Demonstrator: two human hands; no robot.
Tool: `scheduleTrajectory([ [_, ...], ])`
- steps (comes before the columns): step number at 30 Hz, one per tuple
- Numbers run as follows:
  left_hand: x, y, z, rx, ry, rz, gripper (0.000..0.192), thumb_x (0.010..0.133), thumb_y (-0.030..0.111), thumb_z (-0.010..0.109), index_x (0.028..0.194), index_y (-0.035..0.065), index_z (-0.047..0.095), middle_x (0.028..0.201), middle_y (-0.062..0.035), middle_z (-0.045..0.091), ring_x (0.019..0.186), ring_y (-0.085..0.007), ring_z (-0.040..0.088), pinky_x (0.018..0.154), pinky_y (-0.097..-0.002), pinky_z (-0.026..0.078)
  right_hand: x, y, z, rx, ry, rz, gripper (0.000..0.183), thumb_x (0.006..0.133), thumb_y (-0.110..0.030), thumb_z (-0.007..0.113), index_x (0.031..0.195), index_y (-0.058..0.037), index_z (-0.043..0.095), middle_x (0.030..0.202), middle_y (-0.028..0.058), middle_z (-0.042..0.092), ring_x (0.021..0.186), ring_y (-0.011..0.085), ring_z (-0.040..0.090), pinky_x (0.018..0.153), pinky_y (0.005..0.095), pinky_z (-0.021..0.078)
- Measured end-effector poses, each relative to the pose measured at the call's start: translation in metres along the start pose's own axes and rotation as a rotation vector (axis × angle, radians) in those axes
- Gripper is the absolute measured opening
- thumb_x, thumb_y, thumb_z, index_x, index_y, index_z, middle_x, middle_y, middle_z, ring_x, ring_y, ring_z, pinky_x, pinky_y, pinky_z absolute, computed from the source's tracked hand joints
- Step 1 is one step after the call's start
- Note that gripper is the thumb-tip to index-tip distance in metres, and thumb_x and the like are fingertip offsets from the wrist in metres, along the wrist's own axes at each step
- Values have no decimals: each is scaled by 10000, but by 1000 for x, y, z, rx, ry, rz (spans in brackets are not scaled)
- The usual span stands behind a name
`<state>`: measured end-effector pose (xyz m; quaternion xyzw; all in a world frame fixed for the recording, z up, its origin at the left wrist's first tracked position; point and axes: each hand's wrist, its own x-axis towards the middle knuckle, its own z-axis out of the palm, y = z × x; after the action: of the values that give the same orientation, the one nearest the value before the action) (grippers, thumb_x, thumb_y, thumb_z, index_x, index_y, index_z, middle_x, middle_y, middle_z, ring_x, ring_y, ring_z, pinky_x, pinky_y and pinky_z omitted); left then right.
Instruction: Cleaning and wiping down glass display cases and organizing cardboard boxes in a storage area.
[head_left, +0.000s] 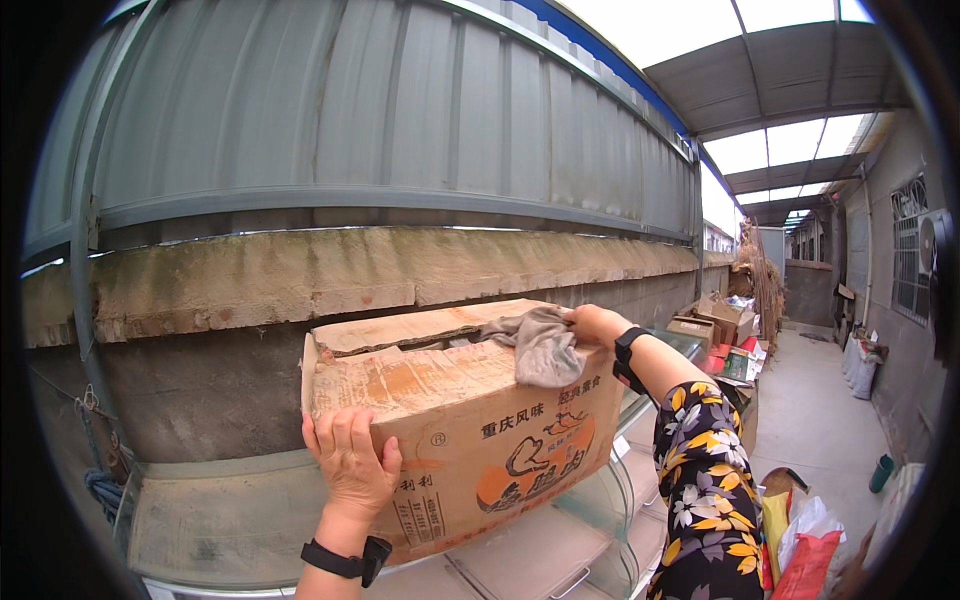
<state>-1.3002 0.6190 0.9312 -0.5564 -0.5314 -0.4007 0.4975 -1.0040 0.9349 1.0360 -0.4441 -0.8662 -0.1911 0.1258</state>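
A large worn cardboard box (450, 450) with printed writing and a picture on its side stands tilted before me, over a glass-topped display case (232, 517). Its top flaps are partly apart, leaving a dark gap between them. My left hand (351, 454) rests on the near left top edge of the box, thumb on its front side and fingers over the flap. At the far right corner, my right hand (596, 324) grips a crumpled grey cloth (546, 345) that drapes over the top and the front edge. The box's contents are mostly hidden.
A low rendered wall (210, 390) with metal sheeting (375, 112) above runs behind the box. Further right are piled cartons (724, 319). Plastic bags (806, 547) lie at lower right, beside a concrete walkway (802, 405) with a green container (882, 472).
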Motion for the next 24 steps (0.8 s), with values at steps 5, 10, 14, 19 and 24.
scheduleTrajectory([
  [5,-1,1,5,24,2,0,412,679,212,533,1037,49,411,1041,-118,436,1064,-303,359,1008,-491,121,-40,73,20,522,371,383,367,739,-194,507,1048,1,549,965,230,574,930,358,541,768,379,449],
  [10,-2,4,7,34,13,-22,420,674,253,548,1030,64,430,1037,-97,439,1052,-282,371,1001,-492,137,-29,7,-10,494,81,265,666,757,-494,490,1198,2,436,1214,202,456,1139,303,428,931,340,349],
  [14,7,17,12,-9,33,2,413,677,247,539,1030,65,425,1033,-97,441,1048,-282,373,1001,-494,135,-7,16,-3,176,-10,143,437,707,-363,547,1034,-75,584,991,180,591,935,308,560,796,385,434],
  [19,0,8,9,63,42,-17,379,687,205,500,1021,52,405,1039,-121,437,1066,-296,369,1011,-490,126,-11,-149,-46,457,186,-419,264,688,-185,524,893,-48,619,836,187,608,796,334,576,717,400,454],
  [24,7,24,2,87,35,-55,455,677,216,508,1080,31,407,1023,-110,444,1064,-289,381,1010,-481,126,-51,-251,-87,663,398,-857,247,703,-103,513,931,-35,579,877,172,598,848,323,565,745,369,450],
])
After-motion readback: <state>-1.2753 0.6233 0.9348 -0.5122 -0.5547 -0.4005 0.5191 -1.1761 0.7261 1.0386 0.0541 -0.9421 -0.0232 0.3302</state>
